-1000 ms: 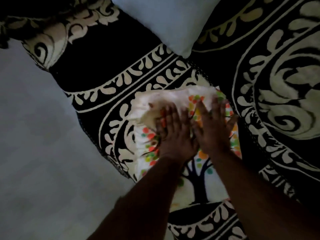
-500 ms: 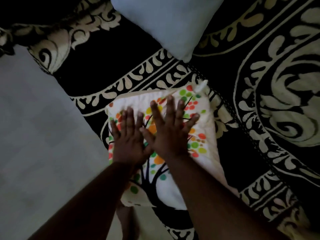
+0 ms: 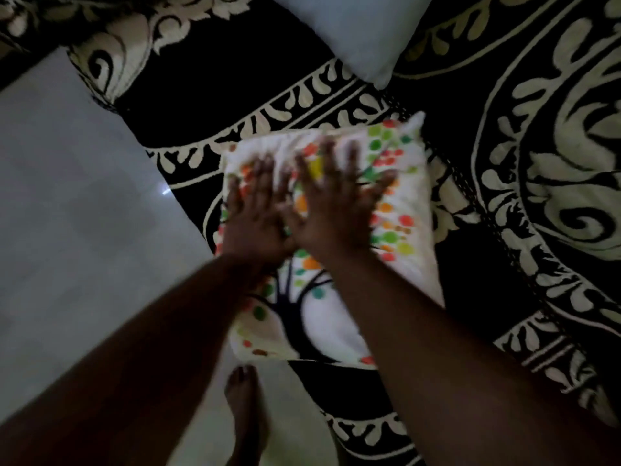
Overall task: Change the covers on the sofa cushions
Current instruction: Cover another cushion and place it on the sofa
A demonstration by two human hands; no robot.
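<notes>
At the centre of the frame a cushion in a white cover printed with a tree and coloured dots (image 3: 401, 210) lies on a black-and-cream patterned spread (image 3: 504, 230); the left hand (image 3: 257, 213) and right hand (image 3: 336, 206) lie side by side upon it, fingers straight and spread, grasping nothing; a plain pale cushion (image 3: 356, 31) sits at the top; a bare foot (image 3: 245, 401) stands on the pale floor (image 3: 74, 213) below.

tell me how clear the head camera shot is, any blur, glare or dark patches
Head view: dim overall, with the forearms near-black at the bottom; the left hand and right hand are smeared by motion blur over the tree-print cushion, fingertips worst; one small glare spot shows on the pale floor; the black-and-cream patterned cloth stays fairly sharp but bends toward the edges from the wide lens.
</notes>
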